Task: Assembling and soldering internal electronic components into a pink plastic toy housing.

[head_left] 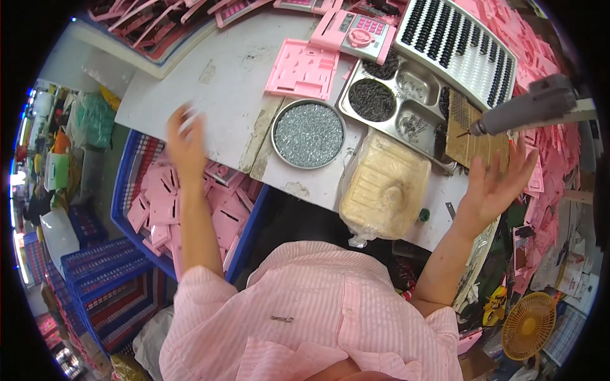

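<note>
My left hand is raised over the table's left edge, above a blue basket of pink plastic housing parts. Motion blurs it, but the fingers look apart and nothing shows in them. My right hand is open, fingers spread, below a grey electric screwdriver and a brown cardboard piece; it holds nothing. Across the table lie a pink panel and a pink calculator-like unit with a keypad. A round metal dish holds many small silvery pieces.
A metal compartment tray holds dark screws. Behind it stands a white tray with rows of black parts. A yellowish block in clear plastic sits at the near edge. Pink parts pile up at right; blue baskets stack at left.
</note>
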The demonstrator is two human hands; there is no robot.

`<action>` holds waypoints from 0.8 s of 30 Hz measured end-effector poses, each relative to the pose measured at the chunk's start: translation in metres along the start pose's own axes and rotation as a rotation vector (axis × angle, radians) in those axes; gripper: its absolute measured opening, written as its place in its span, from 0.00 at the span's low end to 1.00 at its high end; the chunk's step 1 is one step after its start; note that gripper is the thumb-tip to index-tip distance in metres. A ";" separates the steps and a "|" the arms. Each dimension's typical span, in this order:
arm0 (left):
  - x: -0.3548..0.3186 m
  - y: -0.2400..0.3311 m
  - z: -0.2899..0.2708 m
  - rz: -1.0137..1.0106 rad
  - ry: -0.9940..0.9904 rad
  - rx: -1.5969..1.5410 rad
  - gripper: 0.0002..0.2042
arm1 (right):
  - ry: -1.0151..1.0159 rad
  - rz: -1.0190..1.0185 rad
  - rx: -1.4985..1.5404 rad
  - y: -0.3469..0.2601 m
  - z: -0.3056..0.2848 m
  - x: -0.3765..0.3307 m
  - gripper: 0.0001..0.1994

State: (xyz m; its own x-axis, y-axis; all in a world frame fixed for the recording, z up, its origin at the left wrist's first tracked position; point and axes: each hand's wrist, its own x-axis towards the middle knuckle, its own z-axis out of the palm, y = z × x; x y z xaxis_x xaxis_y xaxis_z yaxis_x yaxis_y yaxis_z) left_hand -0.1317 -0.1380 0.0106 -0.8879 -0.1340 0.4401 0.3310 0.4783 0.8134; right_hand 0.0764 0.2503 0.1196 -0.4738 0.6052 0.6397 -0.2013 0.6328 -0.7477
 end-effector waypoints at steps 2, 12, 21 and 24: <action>0.040 0.050 0.071 0.094 -0.395 -0.053 0.15 | 0.022 -0.061 -0.054 -0.003 0.000 -0.010 0.44; 0.064 0.166 0.211 0.639 -0.643 -0.139 0.19 | -0.042 0.214 -0.280 0.039 -0.140 -0.032 0.18; 0.022 0.152 0.139 0.618 -0.835 -0.104 0.15 | 0.079 0.675 -1.335 0.179 -0.375 0.113 0.25; 0.021 0.124 0.116 0.578 -0.814 -0.009 0.14 | -0.280 1.278 -1.464 0.253 -0.486 0.124 0.28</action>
State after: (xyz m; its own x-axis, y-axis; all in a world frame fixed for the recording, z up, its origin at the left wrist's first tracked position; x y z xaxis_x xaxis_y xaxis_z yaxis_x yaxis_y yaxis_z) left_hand -0.1467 0.0191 0.0768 -0.5373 0.7545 0.3769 0.7805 0.2756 0.5611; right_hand 0.3838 0.7203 0.0961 0.1285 0.9679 -0.2162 0.9873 -0.1044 0.1196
